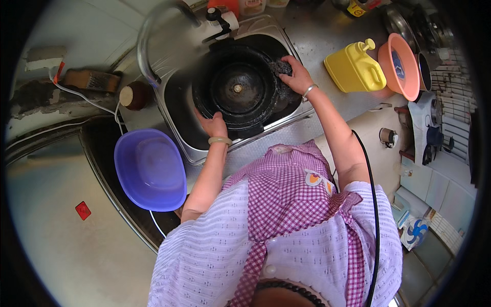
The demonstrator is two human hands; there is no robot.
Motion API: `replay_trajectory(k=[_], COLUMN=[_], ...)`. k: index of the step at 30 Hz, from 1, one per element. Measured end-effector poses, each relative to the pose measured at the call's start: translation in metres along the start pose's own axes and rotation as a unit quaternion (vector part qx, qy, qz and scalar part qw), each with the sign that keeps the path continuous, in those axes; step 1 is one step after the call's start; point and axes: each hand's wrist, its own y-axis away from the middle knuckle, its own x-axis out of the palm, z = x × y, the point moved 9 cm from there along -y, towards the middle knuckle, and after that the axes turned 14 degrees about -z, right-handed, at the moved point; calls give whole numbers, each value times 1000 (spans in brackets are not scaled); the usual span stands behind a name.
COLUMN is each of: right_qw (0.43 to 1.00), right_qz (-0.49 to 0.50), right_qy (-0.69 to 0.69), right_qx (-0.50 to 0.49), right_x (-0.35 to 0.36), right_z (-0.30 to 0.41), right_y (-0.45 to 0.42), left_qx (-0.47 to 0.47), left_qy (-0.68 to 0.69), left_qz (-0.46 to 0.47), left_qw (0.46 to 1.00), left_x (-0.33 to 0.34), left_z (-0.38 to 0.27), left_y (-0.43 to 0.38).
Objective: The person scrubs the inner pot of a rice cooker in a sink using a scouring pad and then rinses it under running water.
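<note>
A round black pan or pot lid (251, 90) with a pale spot at its middle lies in the stainless steel sink (184, 147). Which of the two it is, I cannot tell. My left hand (212, 123) grips its near-left rim, thumb on top. At the right edge, my right hand (298, 75) pinches a dark scouring pad, likely steel wool (283, 68), against the rim. Suds or wet marks show just below the pad. The curved metal faucet (142, 50) arches over the sink's left side, partly blurred.
A purple plastic basin (151, 169) stands left of the sink. To the right are a yellow plastic jug (351, 69) and an orange basin (408, 67). A box grater (92, 80) and a brown jar (134, 96) sit by the wall. A black cable (374, 215) hangs over my right arm.
</note>
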Motion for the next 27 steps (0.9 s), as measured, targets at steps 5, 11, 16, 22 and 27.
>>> replay_trajectory(k=[5, 11, 16, 22, 27], right_qw=[987, 948, 946, 968, 961], right_qz=[-48, 9, 37, 59, -5], right_qy=[117, 240, 259, 210, 217], right_qx=[-103, -207, -191, -126, -173], right_x=[-9, 21, 42, 13, 30], right_z=[46, 79, 71, 42, 63], right_y=[9, -12, -44, -1, -45], left_qx=[23, 46, 46, 46, 51], left_qy=[6, 16, -20, 19, -16], left_qz=[-14, -6, -13, -2, -5], left_qw=[1000, 999, 999, 999, 999], left_x=[-5, -2, -2, -6, 1], left_z=[-2, -10, -11, 1, -10], left_y=[2, 5, 8, -2, 7])
